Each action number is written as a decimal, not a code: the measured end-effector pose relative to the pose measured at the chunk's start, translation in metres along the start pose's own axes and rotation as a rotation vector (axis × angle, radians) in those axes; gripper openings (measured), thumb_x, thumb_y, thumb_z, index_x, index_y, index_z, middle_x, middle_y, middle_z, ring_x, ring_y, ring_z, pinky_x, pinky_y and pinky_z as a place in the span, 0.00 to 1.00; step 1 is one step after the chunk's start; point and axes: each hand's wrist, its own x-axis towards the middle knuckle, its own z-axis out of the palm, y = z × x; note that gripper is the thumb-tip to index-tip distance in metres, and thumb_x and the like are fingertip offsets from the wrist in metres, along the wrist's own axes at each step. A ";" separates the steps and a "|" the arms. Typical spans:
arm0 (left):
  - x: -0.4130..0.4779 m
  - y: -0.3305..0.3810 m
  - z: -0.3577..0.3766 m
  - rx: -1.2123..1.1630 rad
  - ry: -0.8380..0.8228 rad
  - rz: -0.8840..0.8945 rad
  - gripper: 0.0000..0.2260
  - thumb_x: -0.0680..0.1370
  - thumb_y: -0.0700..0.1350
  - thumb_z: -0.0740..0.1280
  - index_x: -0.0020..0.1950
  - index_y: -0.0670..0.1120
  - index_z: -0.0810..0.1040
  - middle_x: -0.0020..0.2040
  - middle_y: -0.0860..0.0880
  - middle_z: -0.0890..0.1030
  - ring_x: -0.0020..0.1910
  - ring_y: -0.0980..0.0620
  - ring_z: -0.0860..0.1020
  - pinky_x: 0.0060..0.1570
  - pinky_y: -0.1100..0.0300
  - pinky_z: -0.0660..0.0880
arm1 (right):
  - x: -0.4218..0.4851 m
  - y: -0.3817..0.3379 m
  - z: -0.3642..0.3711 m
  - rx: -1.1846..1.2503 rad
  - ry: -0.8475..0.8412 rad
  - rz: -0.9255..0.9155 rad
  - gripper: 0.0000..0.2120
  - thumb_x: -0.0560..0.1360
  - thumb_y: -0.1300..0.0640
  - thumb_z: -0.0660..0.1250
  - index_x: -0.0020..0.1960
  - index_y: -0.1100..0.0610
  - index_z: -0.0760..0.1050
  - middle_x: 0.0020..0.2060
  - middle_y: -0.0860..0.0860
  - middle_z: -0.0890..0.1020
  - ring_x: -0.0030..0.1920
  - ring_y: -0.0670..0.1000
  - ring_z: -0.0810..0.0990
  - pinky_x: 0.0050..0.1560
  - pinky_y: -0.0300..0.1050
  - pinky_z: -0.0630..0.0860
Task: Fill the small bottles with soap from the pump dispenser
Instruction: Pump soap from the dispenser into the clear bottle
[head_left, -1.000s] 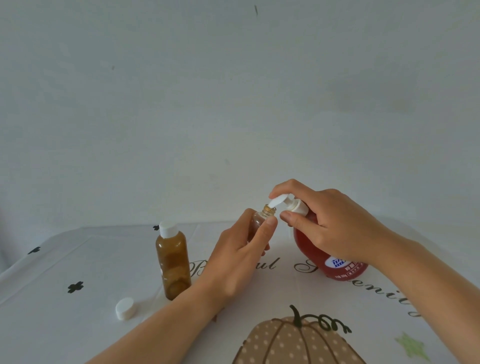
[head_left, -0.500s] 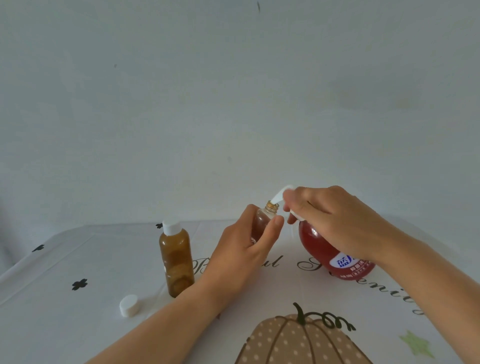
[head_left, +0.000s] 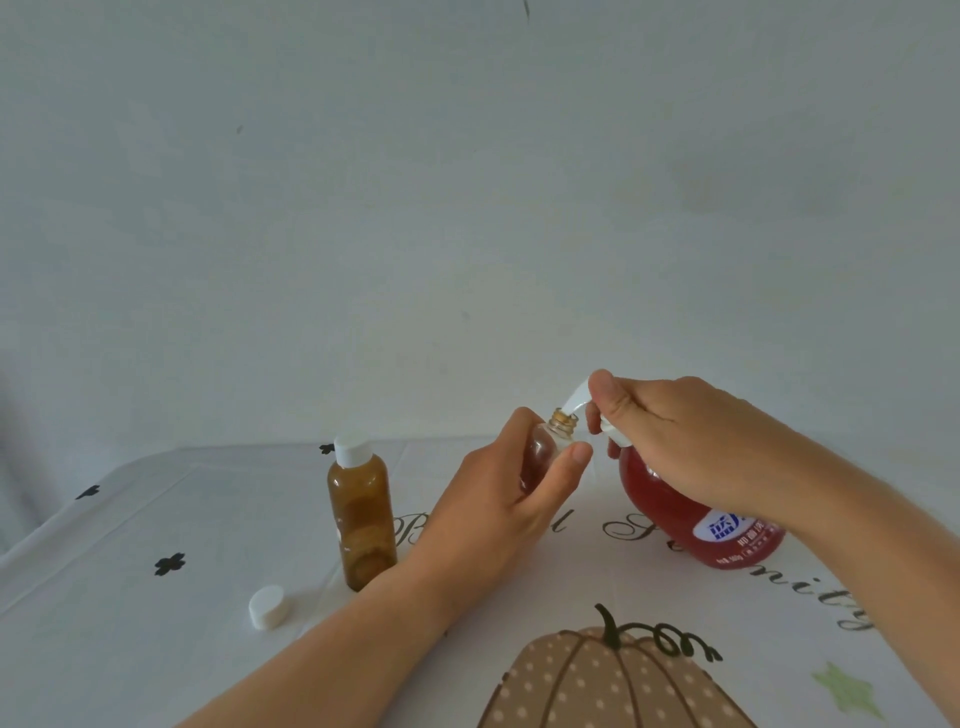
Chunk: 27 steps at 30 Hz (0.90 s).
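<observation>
My left hand (head_left: 506, 512) grips a small open bottle (head_left: 545, 447) of reddish soap and holds it up so its threaded neck sits right under the white nozzle. My right hand (head_left: 680, 441) curls over the white pump head (head_left: 579, 397) of the red soap dispenser (head_left: 691, 525), which stands tilted on the table at the right. A second small amber bottle (head_left: 362, 512) with a white cap stands upright to the left. A loose white cap (head_left: 266, 606) lies on the cloth in front of it.
The table (head_left: 156, 649) wears a white cloth printed with a pumpkin (head_left: 597, 680), script lettering and small black clovers. A plain pale wall rises right behind the table's far edge.
My right hand has shifted from pinching the pump's collar to covering its head, and the nozzle now dips into the small bottle's mouth. The dispenser leans a little more.
</observation>
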 end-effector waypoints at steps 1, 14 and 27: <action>0.000 0.000 0.000 -0.006 0.005 0.010 0.22 0.80 0.72 0.58 0.51 0.53 0.71 0.38 0.50 0.77 0.33 0.55 0.72 0.37 0.53 0.76 | 0.001 0.000 0.002 0.005 0.047 -0.006 0.29 0.81 0.29 0.35 0.49 0.41 0.71 0.43 0.45 0.84 0.47 0.48 0.82 0.58 0.53 0.80; -0.001 0.004 -0.002 -0.040 0.020 0.097 0.23 0.81 0.68 0.61 0.47 0.48 0.71 0.34 0.54 0.73 0.32 0.58 0.69 0.36 0.58 0.70 | 0.007 0.004 0.014 -0.079 0.274 0.027 0.43 0.76 0.25 0.44 0.37 0.60 0.80 0.32 0.56 0.83 0.32 0.56 0.82 0.44 0.52 0.82; -0.003 0.003 0.000 -0.024 -0.034 0.113 0.18 0.82 0.67 0.61 0.45 0.54 0.68 0.33 0.55 0.70 0.31 0.56 0.66 0.35 0.59 0.66 | 0.011 0.016 0.011 -0.168 0.187 -0.025 0.47 0.73 0.22 0.38 0.40 0.57 0.80 0.31 0.50 0.81 0.35 0.53 0.81 0.46 0.51 0.78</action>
